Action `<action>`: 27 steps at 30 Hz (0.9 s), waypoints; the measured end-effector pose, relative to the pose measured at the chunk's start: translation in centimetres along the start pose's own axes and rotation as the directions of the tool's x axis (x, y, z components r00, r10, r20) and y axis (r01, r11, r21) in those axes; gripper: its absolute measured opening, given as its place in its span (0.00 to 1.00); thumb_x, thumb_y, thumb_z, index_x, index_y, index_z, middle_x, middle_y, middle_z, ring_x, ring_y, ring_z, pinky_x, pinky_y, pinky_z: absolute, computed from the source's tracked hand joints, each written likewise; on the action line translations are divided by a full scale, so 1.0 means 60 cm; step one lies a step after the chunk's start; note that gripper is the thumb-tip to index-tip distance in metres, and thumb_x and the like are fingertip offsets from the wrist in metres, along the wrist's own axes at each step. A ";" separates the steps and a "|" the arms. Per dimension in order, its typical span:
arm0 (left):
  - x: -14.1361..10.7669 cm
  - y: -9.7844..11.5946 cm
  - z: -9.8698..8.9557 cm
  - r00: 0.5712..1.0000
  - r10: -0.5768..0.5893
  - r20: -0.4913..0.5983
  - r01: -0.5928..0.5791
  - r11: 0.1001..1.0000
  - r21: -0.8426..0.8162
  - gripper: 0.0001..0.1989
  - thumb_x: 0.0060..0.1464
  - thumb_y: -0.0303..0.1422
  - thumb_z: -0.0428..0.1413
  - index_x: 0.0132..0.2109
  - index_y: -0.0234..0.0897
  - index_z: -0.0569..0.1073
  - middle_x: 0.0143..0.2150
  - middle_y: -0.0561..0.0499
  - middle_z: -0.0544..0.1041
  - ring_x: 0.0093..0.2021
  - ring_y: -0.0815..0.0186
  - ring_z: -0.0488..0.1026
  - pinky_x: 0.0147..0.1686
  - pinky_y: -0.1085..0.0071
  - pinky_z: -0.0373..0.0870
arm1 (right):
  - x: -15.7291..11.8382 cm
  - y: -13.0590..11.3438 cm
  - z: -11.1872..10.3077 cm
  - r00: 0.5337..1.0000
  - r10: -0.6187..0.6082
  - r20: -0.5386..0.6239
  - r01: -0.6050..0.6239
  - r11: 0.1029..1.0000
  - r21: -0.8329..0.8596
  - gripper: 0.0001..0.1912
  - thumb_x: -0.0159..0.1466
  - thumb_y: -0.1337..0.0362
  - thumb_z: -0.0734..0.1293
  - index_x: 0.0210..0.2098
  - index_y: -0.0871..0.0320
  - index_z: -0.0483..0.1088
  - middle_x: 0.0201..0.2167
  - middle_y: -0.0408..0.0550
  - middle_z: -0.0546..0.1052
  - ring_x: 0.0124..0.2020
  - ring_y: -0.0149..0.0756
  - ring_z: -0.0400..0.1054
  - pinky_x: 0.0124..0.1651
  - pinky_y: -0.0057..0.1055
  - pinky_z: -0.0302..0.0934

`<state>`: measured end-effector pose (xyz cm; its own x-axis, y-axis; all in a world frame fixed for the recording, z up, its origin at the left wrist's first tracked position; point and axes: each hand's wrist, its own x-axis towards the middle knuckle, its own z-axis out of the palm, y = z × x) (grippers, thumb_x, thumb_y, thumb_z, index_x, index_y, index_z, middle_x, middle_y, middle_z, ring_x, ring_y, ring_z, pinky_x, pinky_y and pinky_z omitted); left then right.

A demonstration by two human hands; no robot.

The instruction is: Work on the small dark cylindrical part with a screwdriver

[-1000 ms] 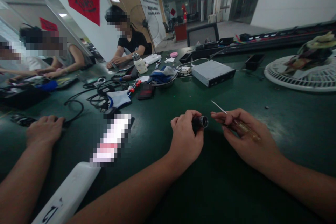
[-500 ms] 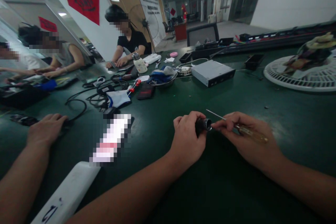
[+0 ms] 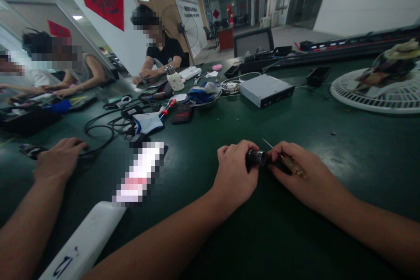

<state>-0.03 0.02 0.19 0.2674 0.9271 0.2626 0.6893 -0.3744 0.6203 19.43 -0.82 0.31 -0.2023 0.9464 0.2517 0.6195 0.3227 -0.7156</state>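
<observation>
My left hand [image 3: 234,175] is wrapped round a short black cylinder [image 3: 256,158] whose end, with a shiny rim, faces right. Just to the right of it, my right hand [image 3: 302,177] holds a screwdriver [image 3: 290,165] with a clear amber handle. Its thin metal shaft points up and left, above the cylinder and apart from it. The right fingertips are close to the cylinder's end; whether they touch it, I cannot tell. Both hands are low over the dark green table [image 3: 210,140].
At the left, another person's hand [image 3: 61,159] lies by a black cable. A phone [image 3: 141,175] and a long white case [image 3: 85,240] lie left of my forearm. Further back are a disc drive [image 3: 266,89], a cloth in a bowl [image 3: 204,95] and a white fan grille [image 3: 377,92].
The screwdriver has turned in my right hand, its handle now slanting more steeply and its tip shifted slightly right. My left hand barely moved. The other person's hand shifted slightly with the cable.
</observation>
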 end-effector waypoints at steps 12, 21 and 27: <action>0.000 0.002 -0.002 1.000 -0.015 0.008 0.015 1.000 0.001 0.15 0.56 0.24 0.59 0.49 0.45 0.73 0.47 0.54 0.80 0.51 0.58 0.75 0.62 0.48 0.61 | -0.004 0.001 0.000 1.000 0.000 -0.016 0.000 1.000 -0.016 0.05 0.62 0.65 0.69 0.35 0.51 0.66 0.34 0.45 0.77 0.34 0.39 0.73 0.35 0.35 0.65; 0.001 0.006 -0.002 0.997 -0.052 -0.049 0.051 0.998 -0.034 0.13 0.61 0.28 0.59 0.52 0.43 0.72 0.48 0.49 0.80 0.52 0.55 0.75 0.61 0.46 0.66 | -0.006 -0.002 0.002 0.998 -0.064 -0.008 0.063 0.997 -0.047 0.05 0.61 0.65 0.67 0.36 0.51 0.66 0.34 0.47 0.78 0.35 0.42 0.74 0.35 0.37 0.65; 0.003 0.007 -0.001 0.993 -0.100 -0.069 0.096 0.994 -0.056 0.13 0.63 0.30 0.59 0.53 0.42 0.71 0.50 0.47 0.80 0.53 0.54 0.75 0.59 0.47 0.69 | -0.006 -0.004 -0.004 0.998 -0.060 -0.017 0.060 0.998 0.026 0.06 0.61 0.67 0.66 0.35 0.51 0.65 0.35 0.46 0.79 0.33 0.40 0.74 0.36 0.37 0.67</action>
<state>0.30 0.01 0.54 0.1504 0.9566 0.2498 0.6726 -0.2842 0.6832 19.55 -1.23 0.55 -0.2261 0.9252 0.3049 0.5864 0.3792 -0.7158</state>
